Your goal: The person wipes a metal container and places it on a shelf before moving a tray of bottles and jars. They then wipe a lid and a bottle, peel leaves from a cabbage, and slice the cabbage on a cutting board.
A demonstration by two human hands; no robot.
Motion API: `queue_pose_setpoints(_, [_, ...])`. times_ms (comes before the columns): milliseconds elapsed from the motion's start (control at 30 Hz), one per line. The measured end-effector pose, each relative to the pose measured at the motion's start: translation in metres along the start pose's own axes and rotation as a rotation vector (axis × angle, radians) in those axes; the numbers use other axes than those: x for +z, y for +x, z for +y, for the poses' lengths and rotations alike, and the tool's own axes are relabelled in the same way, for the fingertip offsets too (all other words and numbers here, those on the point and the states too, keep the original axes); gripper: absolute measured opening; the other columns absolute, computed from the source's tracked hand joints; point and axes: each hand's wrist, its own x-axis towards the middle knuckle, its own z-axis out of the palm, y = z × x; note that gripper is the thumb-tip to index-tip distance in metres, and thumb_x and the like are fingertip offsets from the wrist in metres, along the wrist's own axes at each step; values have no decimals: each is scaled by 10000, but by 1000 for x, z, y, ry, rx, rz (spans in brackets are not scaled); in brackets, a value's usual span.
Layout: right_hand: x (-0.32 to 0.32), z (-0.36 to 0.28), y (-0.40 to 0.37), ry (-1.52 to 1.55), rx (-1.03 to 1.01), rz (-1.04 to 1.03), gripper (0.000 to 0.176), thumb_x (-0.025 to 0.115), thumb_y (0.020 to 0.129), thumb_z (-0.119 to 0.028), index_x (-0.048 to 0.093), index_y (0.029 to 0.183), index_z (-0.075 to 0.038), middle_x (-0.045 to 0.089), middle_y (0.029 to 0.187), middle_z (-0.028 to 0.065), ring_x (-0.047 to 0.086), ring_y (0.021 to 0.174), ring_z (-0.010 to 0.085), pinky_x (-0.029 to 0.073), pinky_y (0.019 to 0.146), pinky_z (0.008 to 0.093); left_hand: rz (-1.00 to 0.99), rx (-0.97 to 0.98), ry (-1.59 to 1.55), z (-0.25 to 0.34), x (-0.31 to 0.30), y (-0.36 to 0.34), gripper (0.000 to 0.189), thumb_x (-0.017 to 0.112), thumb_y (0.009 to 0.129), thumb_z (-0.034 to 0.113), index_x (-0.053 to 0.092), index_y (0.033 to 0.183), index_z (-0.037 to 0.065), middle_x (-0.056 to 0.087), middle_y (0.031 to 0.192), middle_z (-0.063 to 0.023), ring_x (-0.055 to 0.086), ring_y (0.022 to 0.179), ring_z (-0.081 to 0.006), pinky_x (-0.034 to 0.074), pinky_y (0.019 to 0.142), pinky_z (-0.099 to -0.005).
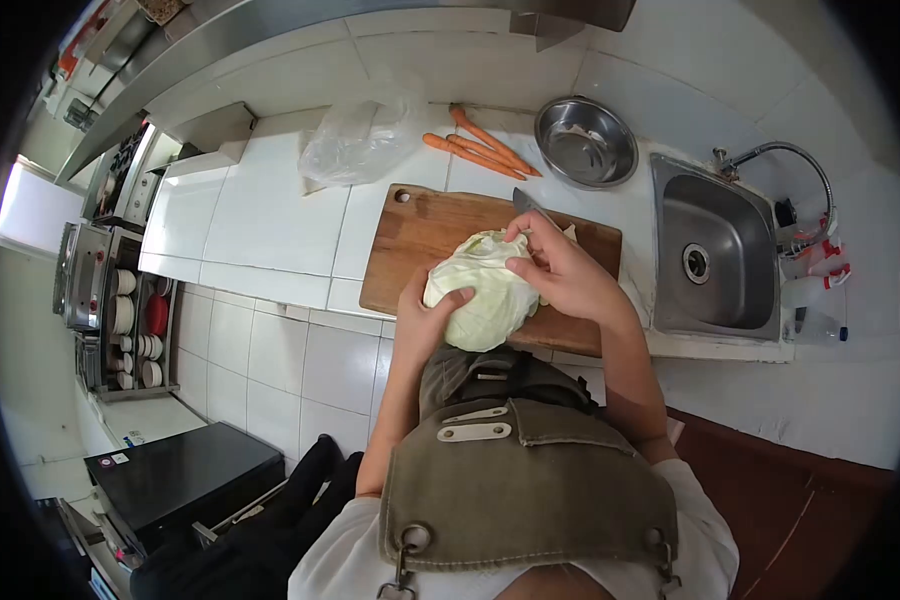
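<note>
A pale green cabbage (485,290) is held over the near edge of a wooden cutting board (395,250). My left hand (427,315) grips its left side, with the thumb lying across the front. At the top right of the cabbage, my right hand (570,265) has its thumb and index finger closed on the edge of a cabbage leaf (513,245). Behind the right hand a knife (526,202) lies on the board; only part of its blade shows. A small pale leaf scrap (570,231) sits just beyond the right wrist.
Several carrots (485,150) lie behind the board, with a clear plastic bag (360,145) to their left. A steel bowl (586,142) stands at the back, left of the sink (715,300) with its hose tap (780,147). Spray bottles (815,285) are at far right.
</note>
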Motion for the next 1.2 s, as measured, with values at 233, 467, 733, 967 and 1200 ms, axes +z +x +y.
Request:
queue_pose_setpoints(233, [0,-11,6,661,163,16,161,518,932,-66,514,1093,-66,504,946,-5,553,779,94,483,699,246,-212,-300,-266,7,-9,9,595,479,909,467,482,1289,8,543,1266,-159,524,1162,-214,409,978,-345])
queue_pose_setpoints(467, [-21,-15,-10,441,0,-167,449,498,856,23,470,1301,-33,558,1030,33,563,796,94,508,734,253,-272,-337,-492,-6,-12,18,686,415,918,553,455,1345,16,535,1308,-174,549,1179,-269,457,967,-381])
queue_pose_setpoints(733, [-15,-34,-28,-254,-224,-38,407,696,797,-111,630,1196,-151,553,981,52,509,774,148,452,730,258,-321,-355,-571,4,-19,23,664,440,914,534,501,1288,-12,587,1221,-199,614,1083,-277,508,916,-372])
queue_pose_setpoints(967, [-4,-26,-20,-282,-599,90,336,748,776,-206,708,1109,-185,544,1133,102,501,1068,237,425,912,349,-413,-499,-728,-11,-21,26,585,484,928,484,533,1253,0,611,1196,-166,635,1031,-248,521,893,-359])
queue_pose_setpoints(1200, [4,-12,-17,39,-555,-149,250,703,794,-150,699,1029,-66,556,1282,128,503,1209,284,376,1030,403,-493,-615,-602,-13,-22,27,884,338,881,725,427,1368,-6,561,1284,-175,608,1107,-240,513,914,-339])
